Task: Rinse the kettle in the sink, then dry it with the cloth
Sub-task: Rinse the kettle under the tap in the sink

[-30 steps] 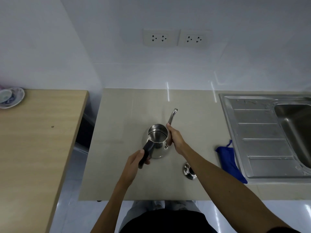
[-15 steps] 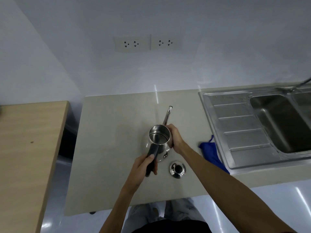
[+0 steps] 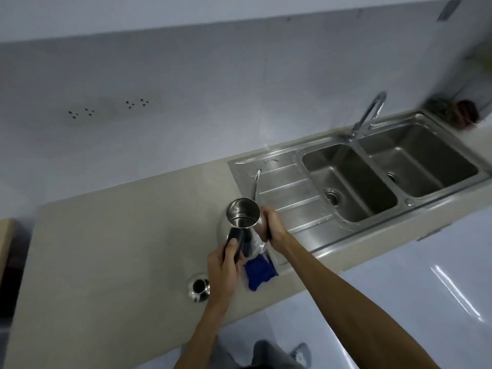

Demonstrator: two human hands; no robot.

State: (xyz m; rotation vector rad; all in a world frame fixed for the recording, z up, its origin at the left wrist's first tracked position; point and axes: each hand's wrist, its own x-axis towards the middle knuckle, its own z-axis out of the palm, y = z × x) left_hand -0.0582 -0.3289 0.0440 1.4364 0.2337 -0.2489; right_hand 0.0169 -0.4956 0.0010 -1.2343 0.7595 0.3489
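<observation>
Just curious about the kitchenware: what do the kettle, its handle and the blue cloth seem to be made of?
The kettle looks like polished stainless steel: its body mirrors its surroundings. Its handle, gripped by the left hand, appears matte black, probably plastic. The blue cloth looks soft and fuzzy, possibly microfibre, though blur leaves that open.

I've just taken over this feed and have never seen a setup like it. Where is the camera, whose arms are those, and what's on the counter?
No robot here: a person wears a wide-angle camera on the head, looking down at their own bare arms. The left hand grips the black handle of the steel kettle; the right hand steadies its body. The kettle is open. Its lid lies on the counter, and the blue cloth lies by the drainboard. The double sink and tap are to the right.
</observation>
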